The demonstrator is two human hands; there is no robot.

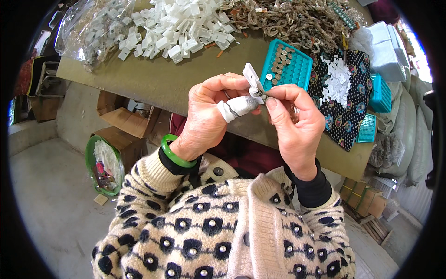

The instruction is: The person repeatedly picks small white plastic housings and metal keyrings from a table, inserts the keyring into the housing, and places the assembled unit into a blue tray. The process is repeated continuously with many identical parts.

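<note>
A knitted cream sweater (pixel 195 232) with dark spots and pearly beads is filling the nearest part of the view, and both forearms are reaching forward from it. A green bangle (pixel 173 151) is circling the left wrist over a black band.

The left hand (pixel 204 111) is curling nearly closed, gripping a white plastic piece (pixel 251 76) between its fingers and its thumb, which is wearing a whitish, grey-smudged cover (pixel 239 108). The piece is standing tilted above the near side of the table (pixel 139 83) — held up in the air, between the two hands. The right hand (pixel 297 123) is bending inward, its thumb and forefinger pinching close together on a small greyish part (pixel 263 96) at the lower end of the piece; the exact form of that part is too small to tell.

Just beyond the hands, a turquoise tray (pixel 302 69) is holding round metallic discs (pixel 281 59) in its pockets. To its right, a dark patterned cloth (pixel 341 125) is lying under a scatter of small white pieces (pixel 337 79).

Farther back, a heap of white plastic parts (pixel 181 28) is spreading over the tabletop — with bundled wires (pixel 297 23) piling up to its right and a clear plastic bag (pixel 88 32) slumping to its left.
</note>
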